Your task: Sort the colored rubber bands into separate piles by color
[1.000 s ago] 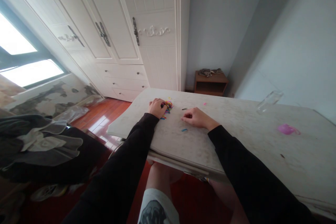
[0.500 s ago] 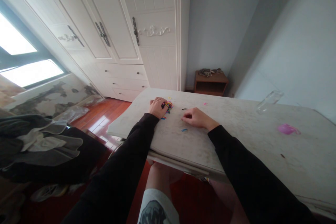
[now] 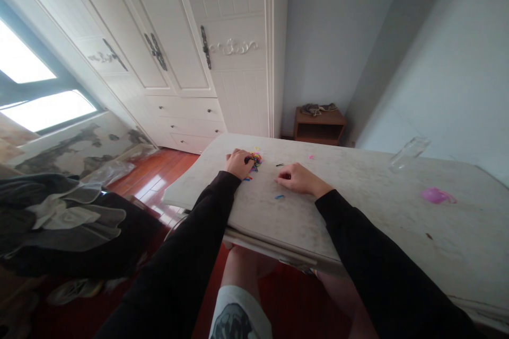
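A small heap of thin, multicoloured rubber bands [image 3: 255, 160] lies on the off-white table. My left hand [image 3: 238, 163] rests at the heap's left side, fingers curled down and closed on some of the bands; the fingertips are partly hidden. To the right, my right hand [image 3: 296, 177] lies on its side on the tabletop, loosely curled with thumb and forefinger together. Whatever it may hold is too small to see. Between the hands is a short black piece [image 3: 279, 164]. A blue piece [image 3: 279, 197] sits just in front of my right hand.
A clear glass [image 3: 409, 154] leans or lies near the table's back right. Closer stands a pink, balloon-like item [image 3: 436, 195]. A tiny pink bit [image 3: 311, 157] is on the table [image 3: 358, 212]. Behind are a white wardrobe [image 3: 242, 95] and a brown nightstand [image 3: 320, 124].
My left hand's fingers have shifted very slightly at the heap. My right hand and the other things stay where they were.
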The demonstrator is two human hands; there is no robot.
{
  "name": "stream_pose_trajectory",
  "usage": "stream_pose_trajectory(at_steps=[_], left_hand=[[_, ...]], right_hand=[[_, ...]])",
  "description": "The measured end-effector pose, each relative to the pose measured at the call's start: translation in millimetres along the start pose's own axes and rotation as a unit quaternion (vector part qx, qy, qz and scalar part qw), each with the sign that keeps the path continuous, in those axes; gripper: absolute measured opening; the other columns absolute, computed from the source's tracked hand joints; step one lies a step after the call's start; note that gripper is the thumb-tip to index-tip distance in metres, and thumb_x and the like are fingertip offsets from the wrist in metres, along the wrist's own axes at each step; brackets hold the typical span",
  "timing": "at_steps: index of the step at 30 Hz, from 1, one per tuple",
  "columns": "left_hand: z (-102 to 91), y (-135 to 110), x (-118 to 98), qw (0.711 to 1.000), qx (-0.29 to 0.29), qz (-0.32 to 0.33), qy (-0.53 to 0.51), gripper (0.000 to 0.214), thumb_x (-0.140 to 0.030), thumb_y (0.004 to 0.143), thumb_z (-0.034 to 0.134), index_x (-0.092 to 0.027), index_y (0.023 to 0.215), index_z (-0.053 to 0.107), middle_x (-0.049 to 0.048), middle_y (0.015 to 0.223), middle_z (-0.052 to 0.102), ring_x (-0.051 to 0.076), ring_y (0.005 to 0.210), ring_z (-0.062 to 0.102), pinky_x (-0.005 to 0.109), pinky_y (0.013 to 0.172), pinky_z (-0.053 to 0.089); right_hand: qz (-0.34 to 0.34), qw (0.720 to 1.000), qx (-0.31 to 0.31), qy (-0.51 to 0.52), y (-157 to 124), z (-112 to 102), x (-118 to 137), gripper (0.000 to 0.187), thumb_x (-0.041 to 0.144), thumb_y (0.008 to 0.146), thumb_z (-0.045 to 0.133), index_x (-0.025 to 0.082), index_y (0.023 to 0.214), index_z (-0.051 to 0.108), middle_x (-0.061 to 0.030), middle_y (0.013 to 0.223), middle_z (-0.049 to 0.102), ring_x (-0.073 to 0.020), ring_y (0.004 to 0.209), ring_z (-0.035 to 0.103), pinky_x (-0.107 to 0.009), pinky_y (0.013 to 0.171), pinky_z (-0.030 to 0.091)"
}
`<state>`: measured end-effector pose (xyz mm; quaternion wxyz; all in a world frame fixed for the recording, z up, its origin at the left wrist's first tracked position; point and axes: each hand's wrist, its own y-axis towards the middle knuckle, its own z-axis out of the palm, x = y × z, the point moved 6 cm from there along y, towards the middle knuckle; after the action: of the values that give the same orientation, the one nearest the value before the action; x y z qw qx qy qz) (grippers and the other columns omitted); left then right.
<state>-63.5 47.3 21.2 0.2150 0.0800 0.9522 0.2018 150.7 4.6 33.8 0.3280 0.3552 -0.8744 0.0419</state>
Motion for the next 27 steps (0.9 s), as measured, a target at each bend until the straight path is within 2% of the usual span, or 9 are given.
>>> stream_pose_trajectory(at_steps=[5,14,20,27], left_hand=[[-1.1,1.1,0.5,1.0,-0.001,0.0,-0.008,0.019,-0.024,0.084,0.06,-0.026,0.087,0.079,0.0051,0.106,0.078,0.03,0.114,0.061,0.05,0.103,0.042],[-10.9,2.6,2.2,0.998,-0.061,-0.007,-0.03,0.013,-0.024,0.085,0.063,-0.024,0.082,0.077,0.0045,0.1,0.078,0.025,0.106,0.067,0.045,0.104,0.046],[-19.5,0.3,-0.7,0.992,-0.092,-0.009,-0.086,0.011,-0.02,0.083,0.065,-0.022,0.079,0.075,0.0038,0.094,0.077,0.02,0.091,0.072,0.034,0.095,0.055],[-25.0,-3.3,-3.5,0.987,-0.114,-0.008,-0.11,0.01,-0.018,0.083,0.062,-0.022,0.079,0.07,0.0021,0.088,0.077,0.019,0.088,0.072,0.033,0.091,0.057]], right_hand=[[0.0,1.0,0.0,0.0,-0.1,0.4,-0.2,0.03,0.038,0.088,0.06,0.015,0.071,0.07,-0.0012,0.063,0.063,-0.0142,0.06,0.053,-0.028,0.06,0.035],[-0.004,1.0,-0.002,-0.01,0.9,0.7,-1.8,0.031,0.037,0.089,0.058,0.015,0.069,0.068,-0.0014,0.063,0.062,-0.0133,0.06,0.052,-0.028,0.061,0.033],[-0.008,1.0,-0.006,-0.012,1.0,0.1,-1.3,0.03,0.035,0.089,0.058,0.016,0.067,0.066,-0.0007,0.062,0.06,-0.0132,0.06,0.051,-0.028,0.061,0.033],[-0.006,1.0,-0.004,-0.023,1.2,-0.4,-2.1,0.03,0.034,0.089,0.058,0.015,0.068,0.067,-0.0008,0.063,0.061,-0.013,0.06,0.051,-0.028,0.062,0.032]])
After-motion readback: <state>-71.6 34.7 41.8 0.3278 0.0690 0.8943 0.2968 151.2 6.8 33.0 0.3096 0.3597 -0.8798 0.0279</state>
